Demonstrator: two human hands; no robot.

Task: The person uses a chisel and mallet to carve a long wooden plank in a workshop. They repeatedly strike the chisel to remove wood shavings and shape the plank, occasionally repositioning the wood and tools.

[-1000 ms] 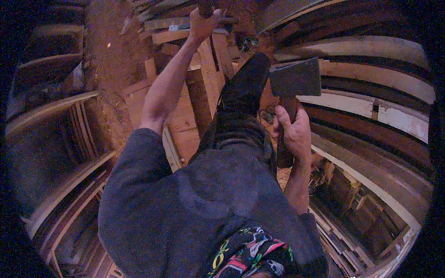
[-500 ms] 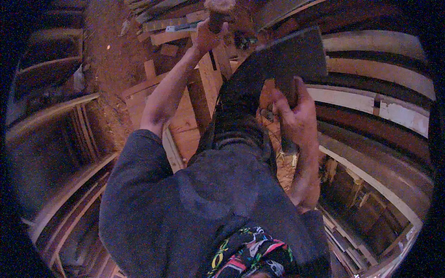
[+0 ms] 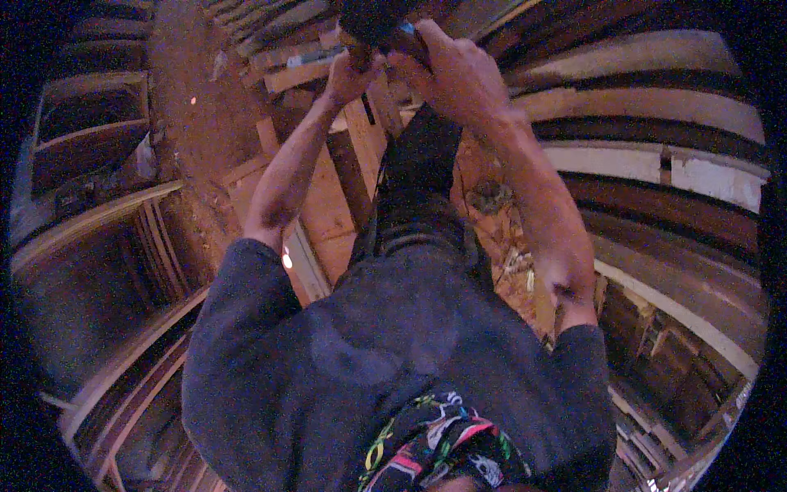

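Both my hands are at the top of the view, beyond my knees. My left hand (image 3: 351,80) is closed around a short piece of wood (image 3: 361,52) held upright. My right hand (image 3: 461,72) grips the handle of what looks like a broad-bladed hatchet (image 3: 374,20). Its dark head lies across the upper end of the wood and hides it. Whether the blade touches the wood or is just above it, I cannot tell. The handle is mostly covered by my right fingers.
Wooden boards (image 3: 324,193) lie beside my left leg, with loose wood offcuts (image 3: 299,78) farther off. Long stacked planks (image 3: 623,105) curve along the right. Pale chips (image 3: 518,262) litter the ground by my right leg. Wooden framing (image 3: 123,209) stands at the left.
My right hand has swung the hatchet from the right up and leftward to the wood. The left hand still holds the wood, slightly lower and further left.
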